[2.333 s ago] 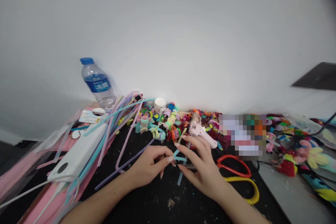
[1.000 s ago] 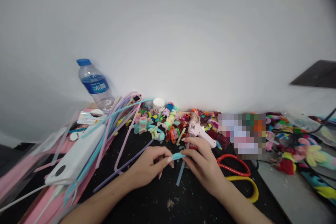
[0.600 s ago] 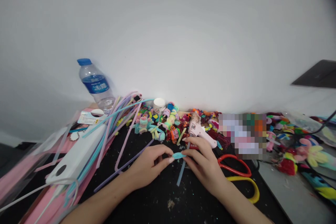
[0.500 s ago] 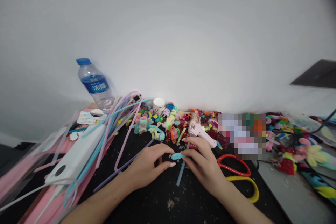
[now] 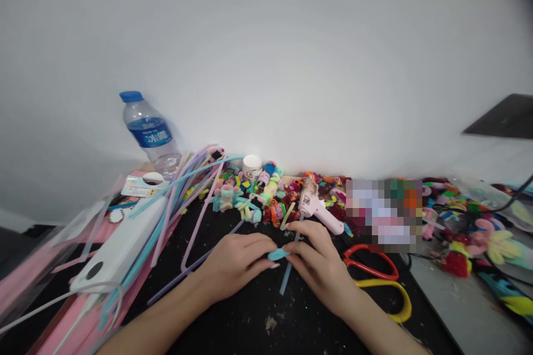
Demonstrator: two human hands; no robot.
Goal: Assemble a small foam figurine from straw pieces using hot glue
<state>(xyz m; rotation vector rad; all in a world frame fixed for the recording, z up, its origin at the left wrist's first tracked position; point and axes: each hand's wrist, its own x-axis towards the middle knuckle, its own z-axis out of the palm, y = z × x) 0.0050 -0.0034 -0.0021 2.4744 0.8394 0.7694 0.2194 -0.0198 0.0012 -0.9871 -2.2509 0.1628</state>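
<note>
A small light-blue fuzzy piece, like coiled pipe cleaner (image 5: 278,254), is pinched between both hands over the black mat (image 5: 250,321). My left hand (image 5: 239,259) grips its left end between thumb and fingertips. On the other side, my right hand (image 5: 320,258) holds the right end with its fingertips. A translucent glue stick (image 5: 285,280) runs behind the right fingers toward a pale pink glue gun (image 5: 320,213), which lies just beyond that hand. Scissors with one red and one yellow handle loop (image 5: 385,283) rest to the right of my right wrist.
Pastel pipe cleaners (image 5: 166,222) lie in a bundle at left beside a white power strip (image 5: 120,247). A water bottle (image 5: 147,133) leans on the wall. A white paper cup (image 5: 252,166) stands among colourful fuzzy figures (image 5: 270,188). More fuzzy pieces (image 5: 491,241) lie at right.
My left thumb and fingers have closed onto the light-blue piece, which has tilted and moved slightly down and left. The right hand has barely moved.
</note>
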